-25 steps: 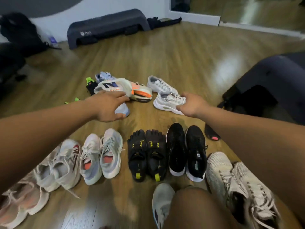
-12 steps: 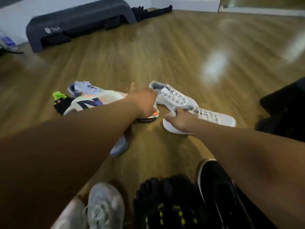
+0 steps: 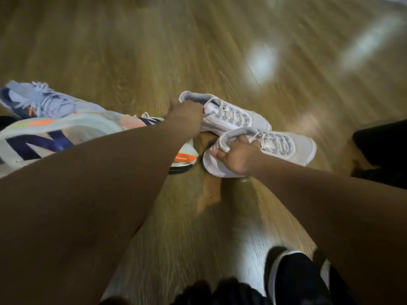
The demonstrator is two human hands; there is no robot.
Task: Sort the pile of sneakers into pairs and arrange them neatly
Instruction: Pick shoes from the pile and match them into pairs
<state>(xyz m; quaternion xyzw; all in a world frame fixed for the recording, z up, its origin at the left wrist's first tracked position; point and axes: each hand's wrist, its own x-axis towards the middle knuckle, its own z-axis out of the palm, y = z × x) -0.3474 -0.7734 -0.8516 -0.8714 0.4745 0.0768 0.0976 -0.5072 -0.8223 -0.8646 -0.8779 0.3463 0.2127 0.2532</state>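
White sneakers [image 3: 233, 115] in left hand [image 3: 187, 116], right hand [image 3: 236, 157]; open floor [image 3: 154, 51] beyond

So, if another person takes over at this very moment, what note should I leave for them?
Left hand: fingers grip the heel collar of the far white sneaker.
Right hand: grips the collar of the near white sneaker.
The two lie close together, toes to the right.
Done: this white pair is found. Black shoes lie at the near edge.
Left: set the white pair side by side, then sort the lilac sneaker and the orange-soled sneaker on the left.
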